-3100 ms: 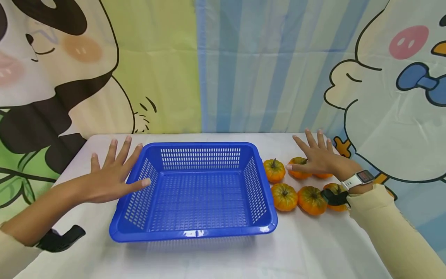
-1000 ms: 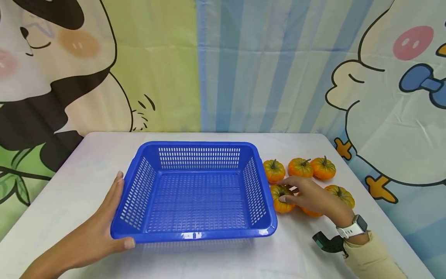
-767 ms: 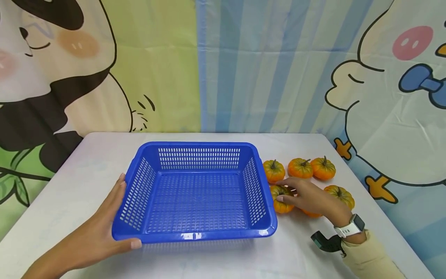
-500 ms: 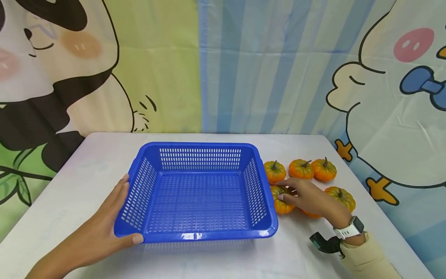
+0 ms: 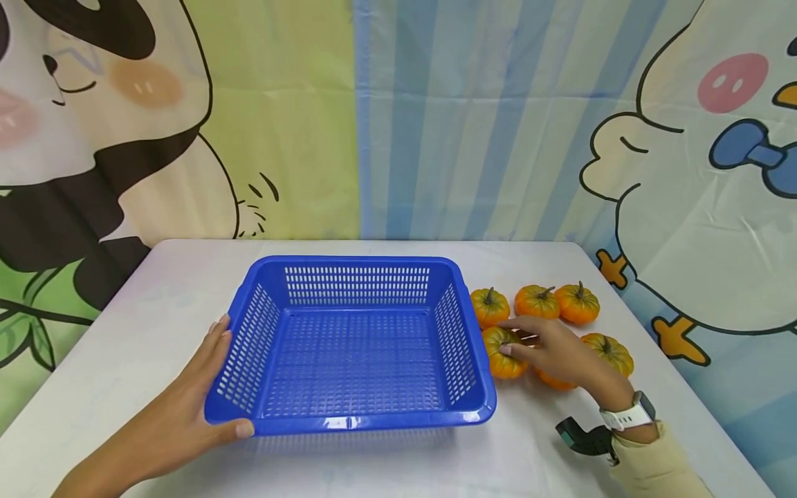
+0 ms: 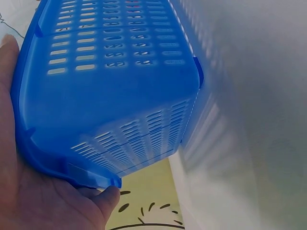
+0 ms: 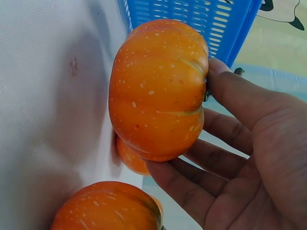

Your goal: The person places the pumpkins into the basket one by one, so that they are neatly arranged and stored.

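Note:
A blue plastic basket point(image 5: 299, 425) with slotted walls stands in the middle of the white table, nothing inside it. My left hand point(image 5: 177, 411) grips its near left corner, thumb along the front rim and fingers along the left side; the left wrist view has the palm against the rim point(image 6: 29, 139). Just right of the basket, my right hand point(image 5: 554, 349) holds a small orange pumpkin point(image 5: 501, 363). In the right wrist view the thumb presses near the stem of this pumpkin point(image 7: 156, 91) and the fingers reach round its side.
Several more small pumpkins sit right of the basket: three in a back row point(image 5: 490, 307), one partly under my right hand point(image 5: 556, 381), one near the wrist point(image 5: 609, 353). A cartoon-printed curtain point(image 5: 436, 124) hangs behind the table point(image 5: 386, 470).
From above the basket's left side, my left hand came down to its near left corner. My right hand moved down and left onto the pumpkin, which has lately shifted very slightly upward in view.

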Demonstrator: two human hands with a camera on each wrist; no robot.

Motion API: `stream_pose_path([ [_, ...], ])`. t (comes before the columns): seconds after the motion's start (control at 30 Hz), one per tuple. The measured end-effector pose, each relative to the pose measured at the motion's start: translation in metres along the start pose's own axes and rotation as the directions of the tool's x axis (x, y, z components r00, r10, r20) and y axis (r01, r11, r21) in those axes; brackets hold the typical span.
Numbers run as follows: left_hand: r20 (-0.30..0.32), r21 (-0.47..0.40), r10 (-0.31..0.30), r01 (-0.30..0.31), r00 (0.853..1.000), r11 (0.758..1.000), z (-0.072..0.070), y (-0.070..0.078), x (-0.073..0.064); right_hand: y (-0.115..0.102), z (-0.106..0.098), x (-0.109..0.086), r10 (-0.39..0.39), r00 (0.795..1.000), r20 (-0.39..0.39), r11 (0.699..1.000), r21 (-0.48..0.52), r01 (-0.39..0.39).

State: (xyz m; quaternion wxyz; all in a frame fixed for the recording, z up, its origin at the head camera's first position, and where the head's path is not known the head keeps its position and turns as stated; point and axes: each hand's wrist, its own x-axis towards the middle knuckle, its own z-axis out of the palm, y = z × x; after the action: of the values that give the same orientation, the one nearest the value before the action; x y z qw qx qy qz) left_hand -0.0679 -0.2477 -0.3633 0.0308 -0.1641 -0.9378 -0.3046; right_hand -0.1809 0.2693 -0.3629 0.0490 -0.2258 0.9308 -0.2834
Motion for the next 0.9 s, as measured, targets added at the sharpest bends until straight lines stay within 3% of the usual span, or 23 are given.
stream_pose_path([
  [0.13, -0.007, 0.0, -0.014, 0.014, 1.0, 1.0, -0.002, 0.001, -0.001, -0.004, -0.005, 0.0, -0.015, 1.0, -0.017, 1.0, 0.004, 0.015],
  [0.33, -0.012, -0.031, -0.052, 0.051, 0.999, 0.998, 0.003, 0.003, 0.0, -0.01, -0.023, -0.004, 0.048, 0.996, -0.072, 0.999, 0.019, -0.046],
  [0.57, -0.05, -0.024, -0.06, 0.059, 0.997, 0.998, 0.007, 0.003, -0.003, -0.017, -0.036, 0.002, -0.094, 0.987, -0.134, 0.996, -0.001, 0.094],
  [0.9, -0.103, -0.026, -0.046, 0.043, 0.994, 0.999, 0.012, 0.002, -0.003, -0.028, -0.039, 0.005, -0.131, 0.975, -0.18, 0.99, 0.036, 0.14],
])
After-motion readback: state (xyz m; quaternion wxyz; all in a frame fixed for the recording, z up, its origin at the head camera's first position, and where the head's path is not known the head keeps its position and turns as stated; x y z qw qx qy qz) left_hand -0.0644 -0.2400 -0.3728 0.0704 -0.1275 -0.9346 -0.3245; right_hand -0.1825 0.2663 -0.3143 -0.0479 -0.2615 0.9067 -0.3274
